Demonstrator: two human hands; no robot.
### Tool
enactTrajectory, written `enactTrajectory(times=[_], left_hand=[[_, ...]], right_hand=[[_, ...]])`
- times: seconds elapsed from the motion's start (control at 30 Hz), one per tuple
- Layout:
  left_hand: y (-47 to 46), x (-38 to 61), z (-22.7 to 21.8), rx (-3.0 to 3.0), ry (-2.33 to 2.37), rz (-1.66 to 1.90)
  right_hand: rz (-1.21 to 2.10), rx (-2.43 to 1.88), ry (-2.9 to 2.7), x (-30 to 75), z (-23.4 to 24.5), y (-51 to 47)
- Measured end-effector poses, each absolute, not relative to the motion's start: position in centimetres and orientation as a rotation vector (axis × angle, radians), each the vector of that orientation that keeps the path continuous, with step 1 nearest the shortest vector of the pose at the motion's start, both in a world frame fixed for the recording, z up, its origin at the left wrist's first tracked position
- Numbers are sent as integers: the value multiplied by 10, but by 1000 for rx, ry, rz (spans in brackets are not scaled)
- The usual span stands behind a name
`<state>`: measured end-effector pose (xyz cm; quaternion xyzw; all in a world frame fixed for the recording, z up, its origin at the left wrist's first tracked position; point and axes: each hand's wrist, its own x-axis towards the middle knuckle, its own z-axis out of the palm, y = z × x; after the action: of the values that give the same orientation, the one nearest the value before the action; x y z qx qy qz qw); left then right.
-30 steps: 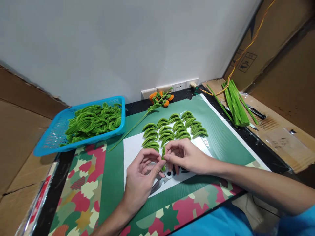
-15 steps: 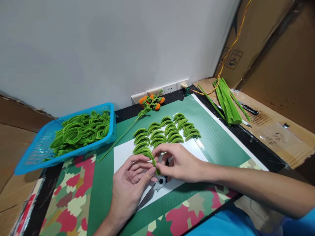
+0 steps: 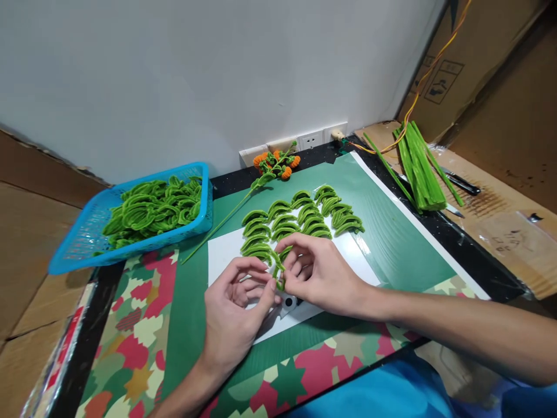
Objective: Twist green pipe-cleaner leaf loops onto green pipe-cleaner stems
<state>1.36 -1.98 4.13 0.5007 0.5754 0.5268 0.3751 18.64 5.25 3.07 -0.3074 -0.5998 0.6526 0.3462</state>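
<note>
1. Left hand (image 3: 237, 310) and right hand (image 3: 319, 276) meet over the white sheet (image 3: 226, 255) — fingertips of each grip pinched shut on one green pipe-cleaner piece (image 3: 278, 273).
2. Finished green leaves (image 3: 300, 217) lie just beyond; the blue basket (image 3: 87, 255) sits far left.

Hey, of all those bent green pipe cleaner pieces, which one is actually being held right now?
The green piece pinched between the left hand and right hand, above the white sheet. The others lie in rows or fill the blue basket.

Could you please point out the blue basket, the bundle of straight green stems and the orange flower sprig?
blue basket (image 3: 208, 194): head view, right rim.
bundle of straight green stems (image 3: 421, 174): head view, mid-length.
orange flower sprig (image 3: 286, 172): head view, orange bloom.
</note>
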Motion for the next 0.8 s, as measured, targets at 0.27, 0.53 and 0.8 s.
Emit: enactTrajectory(times=[0.27,0.53,0.8], left_hand=[[-24,12,41,1091,1405,1278],[-24,5,33,989,1215,1210],[-26,6,34,983,1240,1131]], right_hand=[[1843,-623,-1524,189,33,45],[1852,-559,-1574,194,37,44],[1557,-596,-1834,199,39,48]])
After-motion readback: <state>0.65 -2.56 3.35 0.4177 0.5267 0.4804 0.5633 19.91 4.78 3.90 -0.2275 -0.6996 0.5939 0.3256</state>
